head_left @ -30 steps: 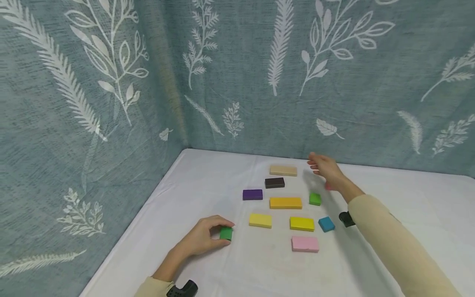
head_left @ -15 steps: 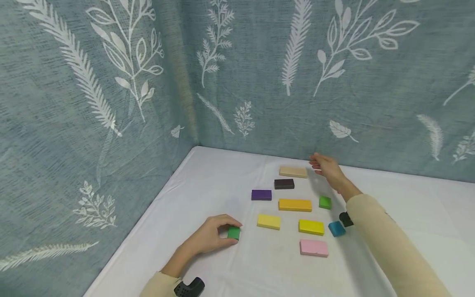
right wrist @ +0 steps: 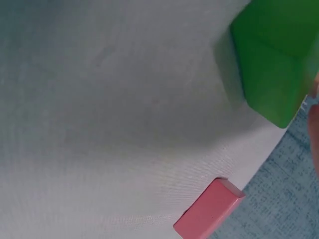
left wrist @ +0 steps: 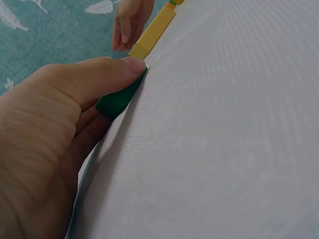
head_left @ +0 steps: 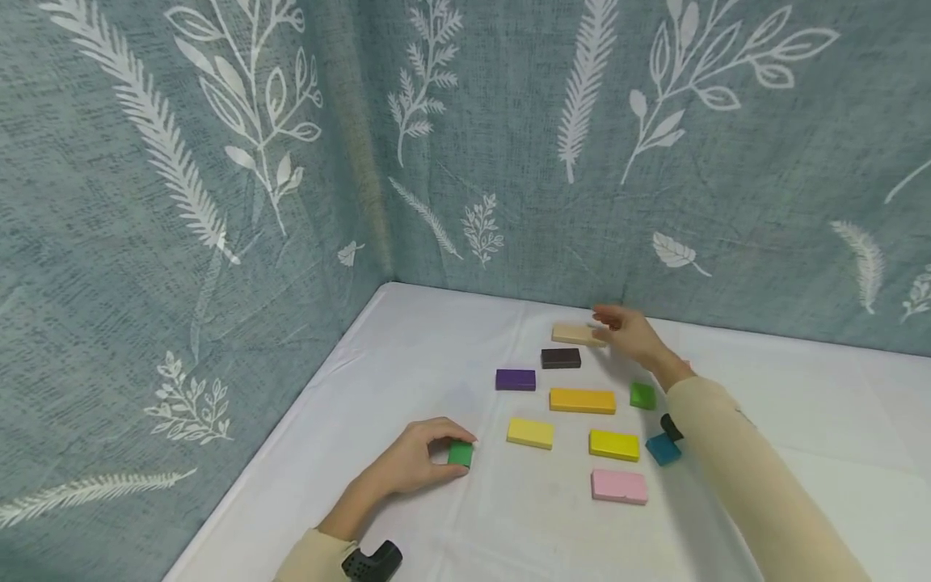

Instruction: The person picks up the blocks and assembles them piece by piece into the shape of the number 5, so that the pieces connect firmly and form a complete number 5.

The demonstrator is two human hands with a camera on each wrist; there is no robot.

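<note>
At the left of the group, my left hand (head_left: 414, 459) pinches a small dark green block (head_left: 461, 453) between thumb and fingers, low at the white cloth. The left wrist view shows the thumb across that green block (left wrist: 119, 99). At the back, my right hand (head_left: 633, 335) reaches to the right end of a beige block (head_left: 575, 334). Its thumb overlaps that end, with the other fingers behind and apart from the thumb. In the left wrist view the right hand (left wrist: 130, 22) has fairly straight fingers. A light green block (head_left: 642, 395) lies below the right wrist.
Dark brown (head_left: 561, 358), purple (head_left: 516, 380), orange (head_left: 582, 400), pale yellow (head_left: 529, 433), bright yellow (head_left: 614, 444), blue (head_left: 663, 449) and pink (head_left: 619, 487) blocks lie on the white cloth (head_left: 538, 533). A reddish-pink block (right wrist: 209, 209) shows in the right wrist view. A patterned curtain (head_left: 509, 162) stands behind.
My right hand has moved left and slightly down, onto the beige block's right end. The left hand keeps its hold on the dark green block. The head view has shifted a little.
</note>
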